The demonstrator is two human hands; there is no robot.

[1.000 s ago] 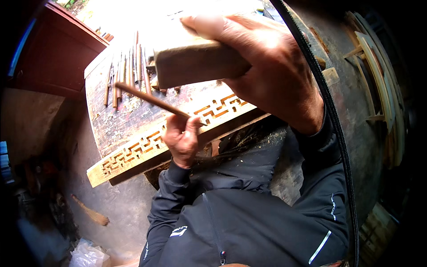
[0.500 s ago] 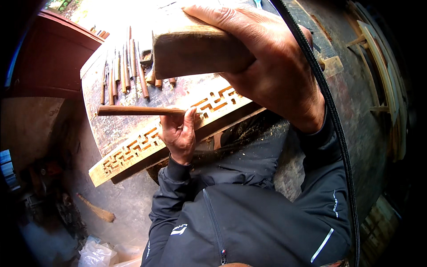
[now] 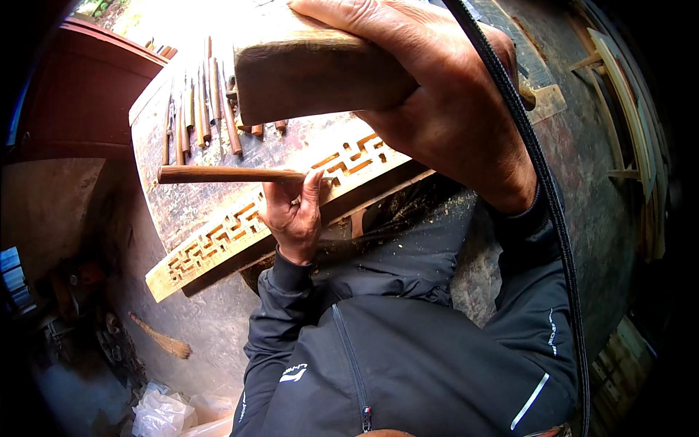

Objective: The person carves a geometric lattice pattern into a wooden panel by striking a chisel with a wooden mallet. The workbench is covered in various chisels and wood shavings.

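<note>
My left hand is closed around a chisel with a long brown wooden handle that points left. The chisel's tip end meets the carved board, a pale plank cut with an angular fretwork pattern, lying slantwise before me. My right hand grips a thick wooden block, thumb along its top edge. It is held up close to the camera, apart from the chisel, and hides part of the bench; most of the right fingers are out of sight behind it.
Several wooden-handled chisels lie in a row on the worn workbench. A black strap crosses the view at right. On the floor are a small broom and plastic bags. Boards lean at far right.
The wooden block in my right hand has shifted a little to the left. My left hand and the chisel keep almost the same place on the carved board.
</note>
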